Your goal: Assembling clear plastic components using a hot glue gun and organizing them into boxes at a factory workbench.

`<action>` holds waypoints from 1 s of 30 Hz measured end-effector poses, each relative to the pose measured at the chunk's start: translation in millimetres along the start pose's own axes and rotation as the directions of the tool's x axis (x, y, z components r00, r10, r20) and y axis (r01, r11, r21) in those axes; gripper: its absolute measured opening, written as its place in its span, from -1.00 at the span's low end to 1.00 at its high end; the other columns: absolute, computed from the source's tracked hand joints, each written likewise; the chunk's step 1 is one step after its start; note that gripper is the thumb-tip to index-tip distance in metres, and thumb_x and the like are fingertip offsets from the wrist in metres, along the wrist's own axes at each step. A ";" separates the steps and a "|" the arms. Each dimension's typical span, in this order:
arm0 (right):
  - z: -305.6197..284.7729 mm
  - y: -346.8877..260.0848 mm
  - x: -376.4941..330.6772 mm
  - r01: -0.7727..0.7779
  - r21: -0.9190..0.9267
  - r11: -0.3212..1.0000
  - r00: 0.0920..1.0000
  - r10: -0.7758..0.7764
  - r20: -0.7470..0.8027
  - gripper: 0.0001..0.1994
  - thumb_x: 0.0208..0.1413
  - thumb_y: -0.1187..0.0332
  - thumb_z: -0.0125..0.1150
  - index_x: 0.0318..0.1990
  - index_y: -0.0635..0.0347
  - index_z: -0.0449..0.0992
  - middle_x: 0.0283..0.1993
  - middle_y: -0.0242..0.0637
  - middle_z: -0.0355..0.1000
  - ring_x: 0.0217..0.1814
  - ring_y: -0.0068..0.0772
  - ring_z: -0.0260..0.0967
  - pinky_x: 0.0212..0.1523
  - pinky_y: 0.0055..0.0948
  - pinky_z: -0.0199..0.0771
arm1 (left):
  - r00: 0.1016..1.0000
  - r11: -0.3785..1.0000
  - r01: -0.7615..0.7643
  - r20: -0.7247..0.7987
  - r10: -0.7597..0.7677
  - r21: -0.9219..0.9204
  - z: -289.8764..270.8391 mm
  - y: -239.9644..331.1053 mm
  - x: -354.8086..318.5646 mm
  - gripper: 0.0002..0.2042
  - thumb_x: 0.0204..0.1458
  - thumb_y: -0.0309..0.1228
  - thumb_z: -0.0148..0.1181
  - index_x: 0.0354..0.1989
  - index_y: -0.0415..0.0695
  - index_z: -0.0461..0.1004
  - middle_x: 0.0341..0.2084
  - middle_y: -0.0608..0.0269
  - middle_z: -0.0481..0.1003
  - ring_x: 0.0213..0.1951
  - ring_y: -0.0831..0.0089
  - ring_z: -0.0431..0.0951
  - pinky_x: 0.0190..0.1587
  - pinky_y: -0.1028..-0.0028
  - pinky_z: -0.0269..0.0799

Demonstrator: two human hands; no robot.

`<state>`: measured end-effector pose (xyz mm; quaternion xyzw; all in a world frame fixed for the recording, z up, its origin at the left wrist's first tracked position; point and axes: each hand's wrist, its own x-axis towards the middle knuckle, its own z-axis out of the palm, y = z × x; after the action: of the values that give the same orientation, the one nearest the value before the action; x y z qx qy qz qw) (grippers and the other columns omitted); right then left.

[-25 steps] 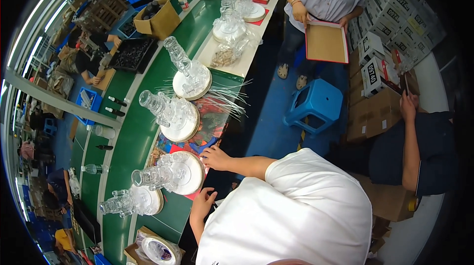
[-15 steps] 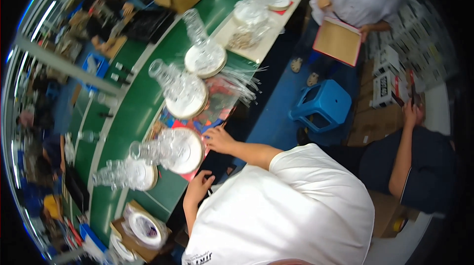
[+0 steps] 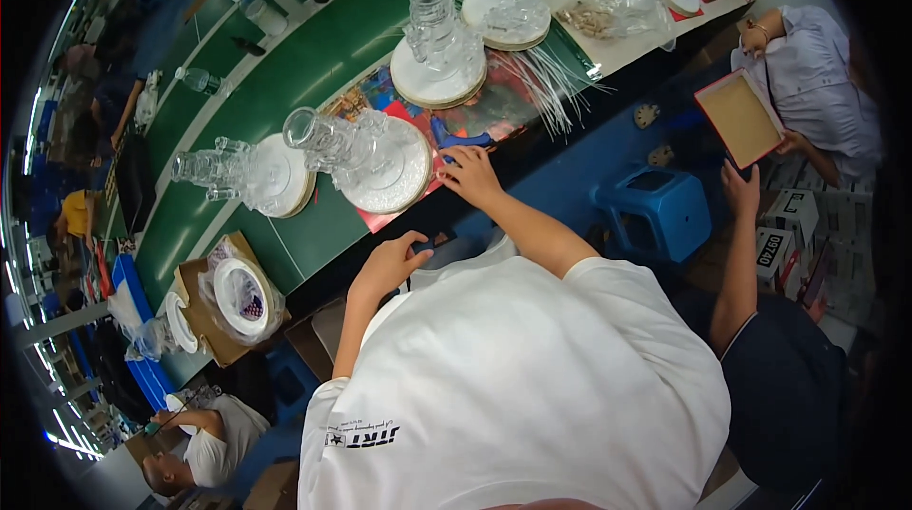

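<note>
At the table's front edge, my right hand rests with bent fingers apart, beside a red sheet and a tool with a blue handle. Lower and to the left is my left hand, its fingers loosely bent and apart, close to my shirt and the edge; nothing can be made out in it. Just beyond the hands, a clear glass vessel stands on a round white disc over the red sheet. Another glass vessel on a disc is to its left. More glass vessels are farther along the table.
Thin clear strips spread over the table edge. A cardboard box with wrapped white rings is at left. At right, a blue stool stands on the floor. One person holds a red-edged box; a dark-sleeved person's hand is beside it.
The view has turned, shifting the table up and the glass vessels with it. My hands stay by the table edge. The dark-sleeved person's hand has moved from the stacked boxes toward the red-edged box.
</note>
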<state>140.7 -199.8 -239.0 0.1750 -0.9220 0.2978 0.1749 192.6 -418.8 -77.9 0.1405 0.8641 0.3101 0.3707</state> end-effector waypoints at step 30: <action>-5.4 -17.4 5.5 -0.145 -0.081 0.986 0.989 0.147 0.020 -0.83 -0.16 0.21 0.30 -0.41 0.02 0.57 0.12 -0.31 0.27 0.22 -0.23 0.10 0.18 -0.16 0.02 | 1.000 0.997 -0.020 0.007 0.020 -0.072 -29.7 -33.0 6.4 -0.67 0.03 -0.29 0.16 -0.07 -0.20 0.39 -0.42 0.11 0.53 -0.35 0.32 0.53 -0.25 0.41 0.40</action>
<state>144.6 -210.9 -224.0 0.1037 -0.9457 0.2705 0.1475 166.2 -454.0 -86.7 0.1370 0.8495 0.3440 0.3758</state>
